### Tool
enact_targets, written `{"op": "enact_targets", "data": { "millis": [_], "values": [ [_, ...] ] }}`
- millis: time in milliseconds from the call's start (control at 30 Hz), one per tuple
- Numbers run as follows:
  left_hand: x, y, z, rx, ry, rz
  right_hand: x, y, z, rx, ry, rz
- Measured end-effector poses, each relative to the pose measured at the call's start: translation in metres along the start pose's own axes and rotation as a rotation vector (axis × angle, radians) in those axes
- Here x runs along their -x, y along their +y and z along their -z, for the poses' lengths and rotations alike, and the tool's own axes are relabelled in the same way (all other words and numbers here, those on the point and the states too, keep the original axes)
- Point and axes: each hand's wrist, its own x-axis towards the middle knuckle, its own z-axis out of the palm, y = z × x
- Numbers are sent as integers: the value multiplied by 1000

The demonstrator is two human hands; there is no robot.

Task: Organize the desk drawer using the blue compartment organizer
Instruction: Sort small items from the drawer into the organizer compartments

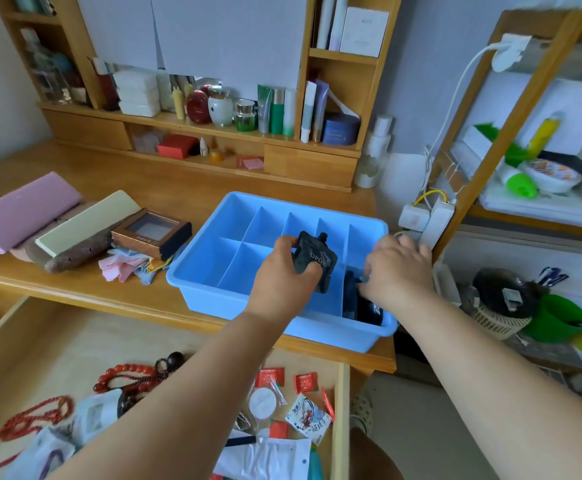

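Observation:
The blue compartment organizer [199,275] stands on the wooden desk, right of centre. My left hand [282,271] grips a black spouted pouch [317,258] above the organizer's middle compartments. My right hand [397,268] reaches into the front right compartment, its fingers on dark items [359,303] lying there; whether it grips them I cannot tell. Below the desk edge the drawer [33,337] is pulled out. It holds red bead strings [127,374], small red packets [270,375], a white sachet [307,419] and plastic bags.
A pink folder [19,209], a cream book [85,220], a brown windowed box [151,233] and pink papers [120,266] lie on the desk at the left. Shelves with bottles and jars [220,105] line the back. A power strip [424,216] and a cluttered rack [525,188] stand at the right.

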Motion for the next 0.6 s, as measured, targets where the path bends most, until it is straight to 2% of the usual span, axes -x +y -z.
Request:
{"op": "enact_targets", "data": {
  "millis": [67,200,433,533,600],
  "values": [
    [-1,1,-1,-7,2,-2,3,-1,1,-21,138,95],
    [-2,3,-1,-47,2,6,3,3,3,-169,3,158],
    [0,3,-1,-97,-36,9,-12,-5,8,165,-151,89],
    [-1,2,0,-105,-41,5,-12,-8,8,277,-117,119],
    [-1,1,0,-107,-42,4,-10,-1,4,232,-27,176]
  ]
}}
